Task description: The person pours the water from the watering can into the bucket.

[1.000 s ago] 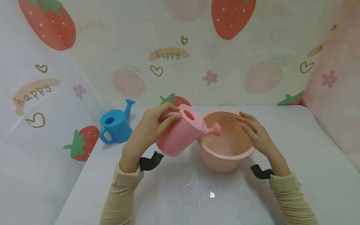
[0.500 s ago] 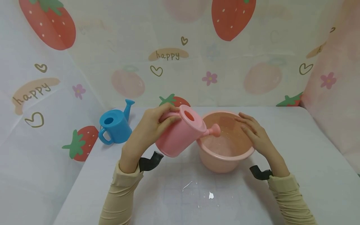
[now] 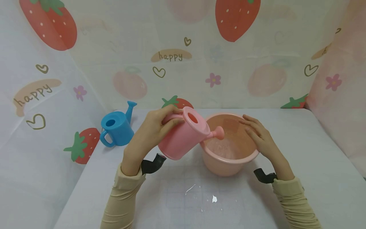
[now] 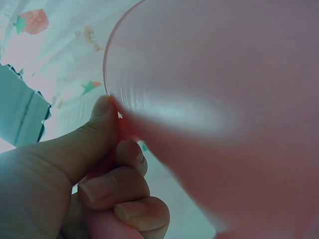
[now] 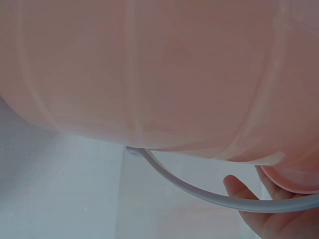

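Note:
My left hand [image 3: 152, 127] grips the handle of a pink watering can [image 3: 183, 138], thumb near the can's top edge. The can is tilted right, its spout's rose over a pink basin [image 3: 226, 167]. Water [image 3: 224, 148] in the basin shows ripples below the rose. The can's body fills much of the left wrist view, with curled fingers [image 4: 117, 186] at the handle. On the basin's right rim rests my right hand [image 3: 261, 138], its fingers fairly straight. The right wrist view shows the basin's outer wall [image 5: 149, 74], a grey curved bail handle [image 5: 199, 194] and some fingers [image 5: 239, 191].
A blue watering can [image 3: 117, 128] stands upright at the table's back left. Small wet spots [image 3: 214, 198] lie on the white table [image 3: 177, 206] in front of the basin. A strawberry-printed curtain [image 3: 183, 73] closes off the back and sides.
Ripples in the basin's water look stronger below the rose than half a second ago. Both hands, the pink watering can and the basin stay almost in place.

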Tool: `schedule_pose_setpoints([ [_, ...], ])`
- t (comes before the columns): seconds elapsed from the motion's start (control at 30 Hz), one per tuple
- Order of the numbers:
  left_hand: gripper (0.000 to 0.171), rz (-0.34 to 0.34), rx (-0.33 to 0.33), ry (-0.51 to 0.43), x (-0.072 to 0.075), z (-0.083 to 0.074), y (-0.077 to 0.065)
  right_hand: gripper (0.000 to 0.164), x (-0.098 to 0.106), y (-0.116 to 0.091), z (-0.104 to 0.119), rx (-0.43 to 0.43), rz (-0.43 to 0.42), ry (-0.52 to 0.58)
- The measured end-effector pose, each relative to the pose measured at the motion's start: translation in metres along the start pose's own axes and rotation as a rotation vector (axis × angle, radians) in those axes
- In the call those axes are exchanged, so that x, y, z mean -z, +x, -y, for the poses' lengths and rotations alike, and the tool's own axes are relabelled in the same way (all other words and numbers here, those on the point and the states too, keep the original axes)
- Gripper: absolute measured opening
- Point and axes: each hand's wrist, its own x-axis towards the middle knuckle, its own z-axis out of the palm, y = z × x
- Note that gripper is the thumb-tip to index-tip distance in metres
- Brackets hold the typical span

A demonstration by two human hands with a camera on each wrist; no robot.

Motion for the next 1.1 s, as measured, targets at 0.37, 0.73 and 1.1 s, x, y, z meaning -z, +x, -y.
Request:
schedule_pose_setpoints([
  [0.37,0.022,0.005,0.003,0.009,0.0007,0.0003,0.0012,0.034,0.0,0.0006,0.0004,0.009,-0.006,0.004],
  [0.73,0.022,-0.022,-0.047,0.026,0.0,0.006,0.0027,0.035,-0.0002,0.0009,0.0012,-0.001,0.001,0.001],
  [1.1,0.023,-0.038,-0.096,0.049,0.0017,0.0075,0.0041,0.035,-0.0008,0.0,-0.0004,-0.013,0.001,-0.001],
])
